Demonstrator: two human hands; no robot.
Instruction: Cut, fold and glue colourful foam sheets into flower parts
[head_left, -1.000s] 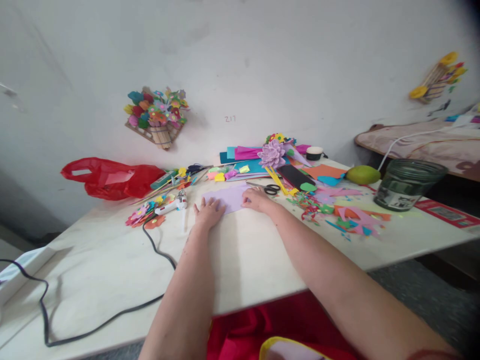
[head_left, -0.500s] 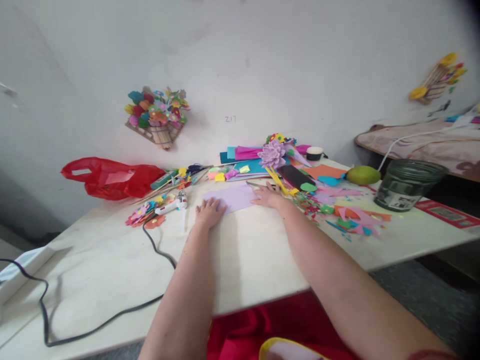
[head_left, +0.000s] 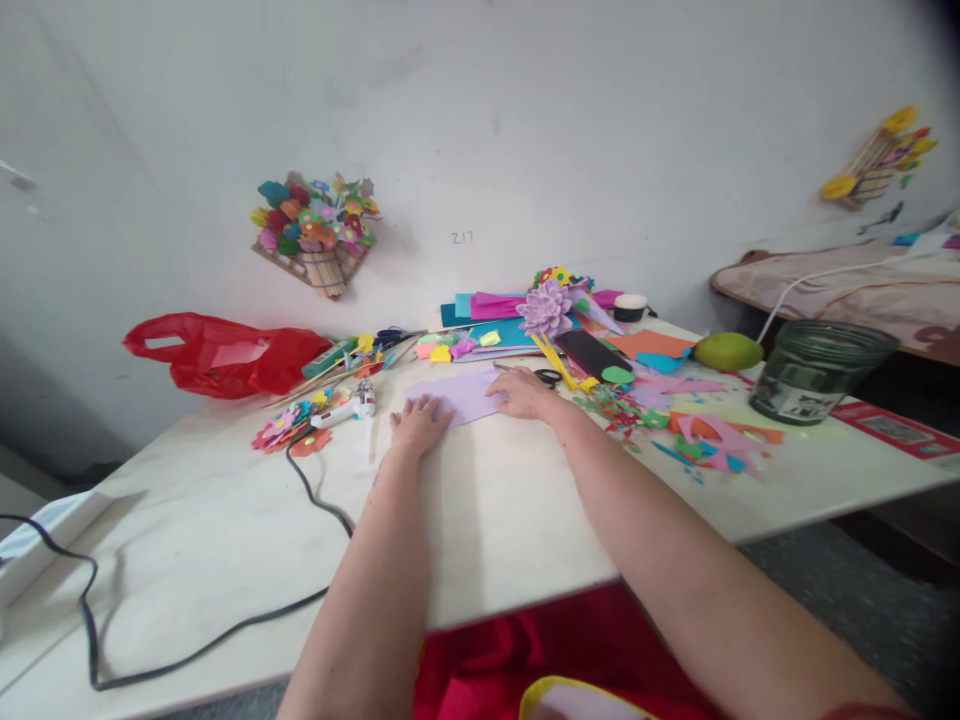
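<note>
While working over the lilac sheet (head_left: 466,400) on the tabletop (head_left: 525,510), had the left hand (head_left: 420,428) laid palm down across its left end, open, fingers spread, gripping nothing. Had the right hand (head_left: 521,392) at the opposite end, fingers bent low over the edge; could not tell whether pinching the sheet or merely pressing on it. Saw the sheet lying flat between both hands, directly on the tabletop.

Judged the step to be holding the sheet flat. Called, on that reading, for light, even pressure from both ends: enough to prevent sliding, not enough to crease. Was best done with the left hand as anchor, weight through the spread fingers, and the right hand shifting only along its own edge.

Demanded most care on the right, with the scissors (head_left: 549,377) lying just beyond the right hand, blades toward the sheet's far corner. Could not make out any blade contact. Risked a nick or a snag if pushing farther that way.

Warranted caution on the left too, near the glue gun (head_left: 352,408). Was safest treated as hot, with no sign either way. Was wiser to lift than drag the left forearm, with the black cord (head_left: 315,504) running close against it, partly hidden.
</note>
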